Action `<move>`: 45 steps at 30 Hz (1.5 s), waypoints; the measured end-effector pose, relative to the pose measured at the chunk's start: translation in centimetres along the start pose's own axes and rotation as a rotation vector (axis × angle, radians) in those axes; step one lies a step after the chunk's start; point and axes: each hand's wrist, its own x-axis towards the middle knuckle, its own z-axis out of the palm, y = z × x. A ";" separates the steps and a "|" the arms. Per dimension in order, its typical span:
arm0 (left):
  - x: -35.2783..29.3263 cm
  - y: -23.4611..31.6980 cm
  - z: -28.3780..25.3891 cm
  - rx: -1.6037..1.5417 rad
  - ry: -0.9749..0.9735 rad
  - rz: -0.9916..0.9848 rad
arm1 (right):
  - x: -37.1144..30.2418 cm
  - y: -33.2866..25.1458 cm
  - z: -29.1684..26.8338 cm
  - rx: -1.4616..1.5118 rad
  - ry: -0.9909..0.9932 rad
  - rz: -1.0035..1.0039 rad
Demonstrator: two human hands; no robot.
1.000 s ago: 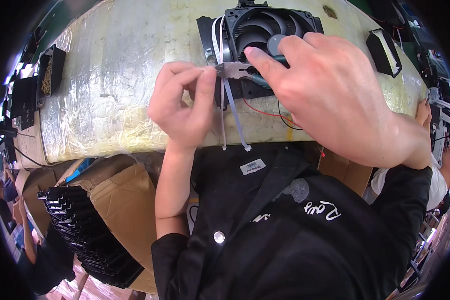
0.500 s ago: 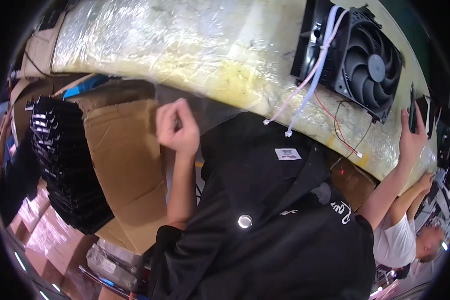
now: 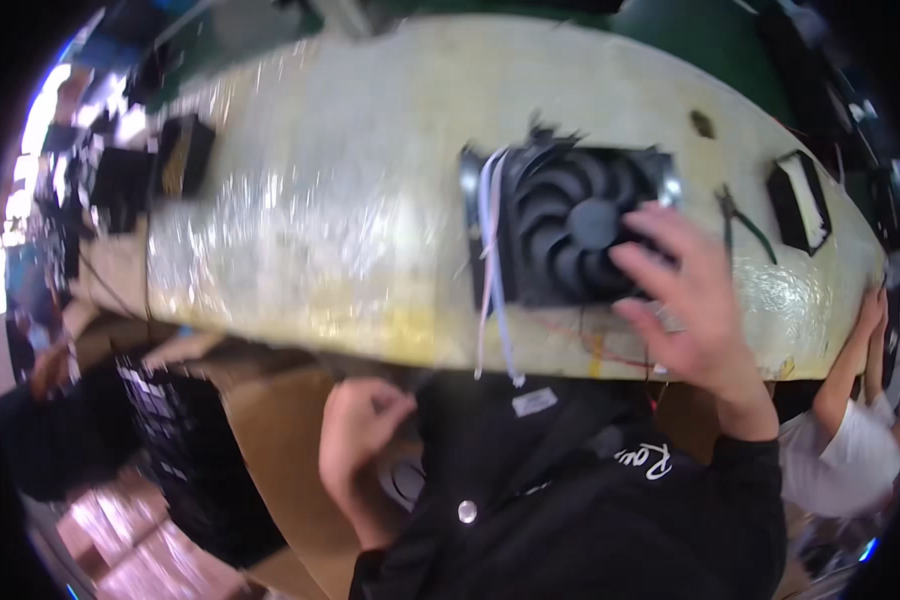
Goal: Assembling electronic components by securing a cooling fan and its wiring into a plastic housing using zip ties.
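A black cooling fan (image 3: 592, 225) in a square frame, fixed to a dark unit, lies on the plastic-wrapped table (image 3: 350, 130). White and pale-violet cables (image 3: 492, 230) run down its left side, their small white plugs hanging at the table's front edge. Over the fan's lower right side is my right hand (image 3: 695, 300), fingers spread and blurred; whether it touches the fan I cannot tell. My left hand (image 3: 360, 425) is curled closed by the front edge, near the cardboard box; anything inside its fingers is hidden. Pliers (image 3: 732, 215) with dark handles lie right of the fan.
At the table's right end stands a black open tray (image 3: 800, 203); another dark box (image 3: 185, 155) is at the left end. A cardboard box (image 3: 280, 430) with black finned parts (image 3: 175, 430) sits below left. Another person's arms (image 3: 855, 355) reach the table's right edge.
My right hand has come left from the table's right side, where it held a dark slender tool, to the fan. My left hand stays curled. The view has shifted, showing more table.
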 end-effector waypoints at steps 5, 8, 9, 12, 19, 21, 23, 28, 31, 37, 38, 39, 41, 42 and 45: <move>6.5 17.3 -4.0 -0.119 0.484 0.649 | 2.2 -1.6 1.5 -0.002 -0.096 -0.082; 20.7 22.9 -3.9 0.078 0.589 0.757 | 2.4 -2.8 2.1 -0.224 -0.171 -0.117; 26.7 23.2 -3.8 0.281 0.820 0.900 | 2.4 -2.9 2.9 -0.290 -0.115 -0.138; 37.5 26.4 -2.4 0.232 0.794 0.655 | 2.1 -2.2 4.3 -0.370 0.030 -0.119; 42.3 28.0 -3.5 0.414 0.734 0.671 | 1.9 -0.9 4.9 -0.446 0.147 -0.162; 39.0 30.3 -3.9 0.494 0.742 0.758 | 1.9 0.4 3.9 -0.467 0.192 -0.220; 35.1 32.8 -3.4 0.599 0.769 0.798 | 1.6 1.4 0.9 -0.482 0.112 -0.188; 27.6 32.3 -3.1 0.672 0.802 0.965 | -1.1 3.4 -4.9 0.220 0.167 0.254; 22.3 28.8 -2.3 0.660 0.842 0.956 | -5.8 3.6 -6.1 0.949 0.412 0.668; 11.0 19.4 3.7 0.384 0.760 0.894 | -15.1 1.5 -4.1 1.982 0.735 0.189; 9.4 18.0 4.9 0.376 0.737 0.875 | -19.4 2.1 -5.2 1.926 0.753 0.250; 7.9 16.7 6.0 0.151 0.684 0.903 | -22.4 2.5 -5.8 1.873 0.772 0.293; 5.8 13.4 5.5 -0.026 0.578 0.943 | -25.2 3.7 -6.1 1.754 0.802 0.371; 5.9 12.4 4.7 0.017 0.500 0.996 | -26.7 3.3 -6.3 1.666 0.853 0.408; 10.5 13.4 4.3 -0.888 0.734 0.606 | -24.3 1.8 -3.9 1.485 0.859 0.514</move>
